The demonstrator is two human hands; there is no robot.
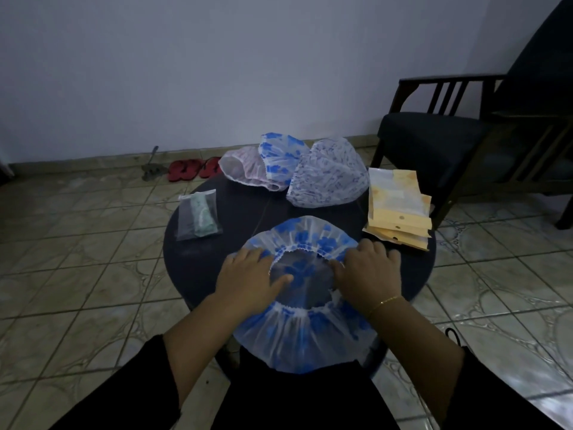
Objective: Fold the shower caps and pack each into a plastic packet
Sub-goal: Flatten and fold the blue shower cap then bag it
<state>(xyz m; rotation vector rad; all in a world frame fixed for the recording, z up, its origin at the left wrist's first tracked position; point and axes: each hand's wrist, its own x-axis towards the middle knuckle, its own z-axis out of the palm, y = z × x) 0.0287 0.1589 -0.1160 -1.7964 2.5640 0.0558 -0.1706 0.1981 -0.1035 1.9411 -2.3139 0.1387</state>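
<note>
While no brand, label or writing can be read anywhere, head view only: round dark table point(192, 268) as landmark. Blue-flowered shower cap point(305, 333) spread opening-up across table's near half, its near edge hanging over the rim. Left hand point(252, 279) flat on cap's left side, fingers straight and spread, thumb reaching across the elastic edge into the opening; pressing, not pinching. Right hand point(370, 274) on cap's right side, knuckles up, fingers bent down over the elastic rim; cannot tell whether pinching the edge or only pressing it. Thin gold bracelet point(384, 303) on right wrist, dark sleeves on both forearms.

At table's far edge, 3 more caps bunched together: pink cap point(240, 169), second blue-flowered cap point(277, 156), purple-patterned cap point(328, 175). On table's right side, stack of yellow-edged plastic packets point(400, 209). On table's left side, 1 clear packet point(198, 217) with a folded greenish cap inside.

Beyond table, red sandals point(192, 169) on tiled floor by the wall. Right of table, dark armchair point(440, 141).
</note>
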